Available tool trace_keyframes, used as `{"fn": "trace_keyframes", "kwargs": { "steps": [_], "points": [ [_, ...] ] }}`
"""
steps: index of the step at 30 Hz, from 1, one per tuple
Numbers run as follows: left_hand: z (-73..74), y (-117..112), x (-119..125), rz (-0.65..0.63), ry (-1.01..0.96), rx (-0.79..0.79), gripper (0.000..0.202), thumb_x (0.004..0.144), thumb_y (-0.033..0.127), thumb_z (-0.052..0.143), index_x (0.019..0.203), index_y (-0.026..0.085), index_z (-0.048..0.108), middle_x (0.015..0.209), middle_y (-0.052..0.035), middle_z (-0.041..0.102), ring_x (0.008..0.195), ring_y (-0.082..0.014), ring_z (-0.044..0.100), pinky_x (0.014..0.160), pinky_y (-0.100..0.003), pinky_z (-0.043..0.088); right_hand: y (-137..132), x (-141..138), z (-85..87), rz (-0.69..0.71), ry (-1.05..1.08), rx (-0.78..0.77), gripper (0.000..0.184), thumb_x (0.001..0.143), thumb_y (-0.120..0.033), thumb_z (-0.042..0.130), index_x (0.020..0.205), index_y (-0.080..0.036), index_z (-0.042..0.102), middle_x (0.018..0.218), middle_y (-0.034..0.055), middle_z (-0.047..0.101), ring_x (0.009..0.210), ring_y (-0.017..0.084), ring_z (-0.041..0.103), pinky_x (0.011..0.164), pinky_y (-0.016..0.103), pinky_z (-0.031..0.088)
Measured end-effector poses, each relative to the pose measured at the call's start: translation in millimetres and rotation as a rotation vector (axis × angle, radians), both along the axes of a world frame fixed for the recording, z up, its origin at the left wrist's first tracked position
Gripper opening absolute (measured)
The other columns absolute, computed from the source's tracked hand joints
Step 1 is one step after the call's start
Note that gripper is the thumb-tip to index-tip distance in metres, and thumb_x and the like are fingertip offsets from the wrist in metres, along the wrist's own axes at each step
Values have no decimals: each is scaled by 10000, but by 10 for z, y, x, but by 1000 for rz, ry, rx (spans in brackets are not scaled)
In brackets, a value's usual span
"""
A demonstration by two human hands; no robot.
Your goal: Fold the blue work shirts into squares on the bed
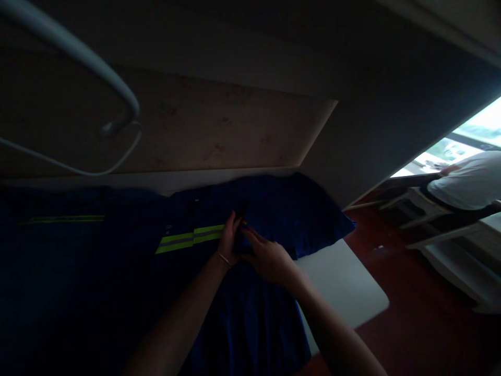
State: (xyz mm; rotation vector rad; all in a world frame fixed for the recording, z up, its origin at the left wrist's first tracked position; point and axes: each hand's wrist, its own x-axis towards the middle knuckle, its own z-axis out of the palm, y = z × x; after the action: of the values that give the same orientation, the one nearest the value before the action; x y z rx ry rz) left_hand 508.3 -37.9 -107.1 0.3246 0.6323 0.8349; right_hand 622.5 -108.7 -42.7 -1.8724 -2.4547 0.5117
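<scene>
A dark blue work jacket (270, 209) with a lime-yellow and silver reflective strip (193, 237) lies spread on a white table (344, 282). One sleeve reaches toward the right. My left hand (230, 237), with a thin bracelet at the wrist, is closed at the jacket front, by the right end of the strip. My right hand (270, 256) meets it there, fingers stretched forward and pressed together. Between the fingertips shows a small dark thing with a yellow-orange spot (245, 223); its kind is too dim to tell. The fabric between my palms is in deep shadow.
More dark blue cloth with a thin yellow strip (66, 219) lies on the left. A white cable (94, 57) hangs at upper left. Behind the table stands a panelled partition (227, 130). At right, a person in a white top (469, 180) leans near white furniture (457, 256) over a red floor (391, 334).
</scene>
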Motion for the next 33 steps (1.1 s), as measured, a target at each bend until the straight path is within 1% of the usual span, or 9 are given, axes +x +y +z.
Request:
{"fn": "trace_keyframes", "kwargs": {
  "steps": [4,9,12,16,21,25,28,30,33],
  "points": [
    [-58,-112,-224,66,434,188,338,669,285,792,989,193,732,1020,-56,756,989,-233,686,931,-339,505,-111,-24,-37,79,37,-17,595,951,-363,506,1507,-226,347,1533,125,415,1106,295,658,887,433,545],
    [-146,216,-357,-6,755,374,325,685,114,659,985,216,734,992,-44,767,942,-256,707,924,-420,522,-283,371,-120,-15,-43,124,733,798,-345,725,1471,-270,444,1503,110,458,1354,349,452,1109,586,348],
    [-127,403,-431,-12,874,443,310,654,62,662,914,212,740,1004,-74,754,1035,-308,679,1024,-479,457,-417,533,-231,-46,-80,153,543,854,-190,617,1384,-295,565,1447,82,529,1233,309,580,1031,502,466],
    [-57,334,-412,49,1012,615,413,694,100,684,1086,228,713,1323,-113,611,1369,-349,427,1208,-496,183,-581,448,-402,50,-45,243,451,916,-110,474,1275,-310,660,1357,23,616,1227,260,583,1013,430,496],
    [-170,-151,-152,29,1071,1162,449,872,352,587,1316,287,604,1523,-84,439,1439,-333,319,1231,-499,17,-722,260,-668,49,70,396,339,974,-180,474,1195,-302,699,1196,27,711,1294,261,531,1149,532,346],
    [-449,-341,-37,-27,1070,1217,453,876,456,578,1304,312,610,1523,-67,449,1457,-326,297,1215,-514,-82,-850,195,-860,97,96,281,355,1010,-264,441,1322,-263,611,1343,33,626,1360,267,461,1181,582,274],
    [-556,-308,-54,-37,1048,1198,458,865,475,590,1290,306,619,1516,-69,456,1469,-310,279,1213,-500,-102,-978,199,-966,161,80,155,523,1020,-381,411,1512,-209,375,1543,103,369,1441,304,305,1156,590,311],
    [-525,-294,-87,-45,1030,1180,454,857,481,599,1272,299,631,1515,-70,457,1470,-308,279,1217,-500,-83,-1055,213,-1020,185,74,116,596,1018,-424,399,1557,-213,256,1592,127,216,1467,317,210,1155,589,305],
    [-343,-428,-216,-87,1059,1169,433,869,470,582,1246,267,649,1510,-99,462,1441,-326,336,1226,-527,6,-1117,227,-1088,166,78,119,626,1017,-434,399,1570,-232,188,1603,123,149,1477,310,161,1171,589,267]
  ]
}}
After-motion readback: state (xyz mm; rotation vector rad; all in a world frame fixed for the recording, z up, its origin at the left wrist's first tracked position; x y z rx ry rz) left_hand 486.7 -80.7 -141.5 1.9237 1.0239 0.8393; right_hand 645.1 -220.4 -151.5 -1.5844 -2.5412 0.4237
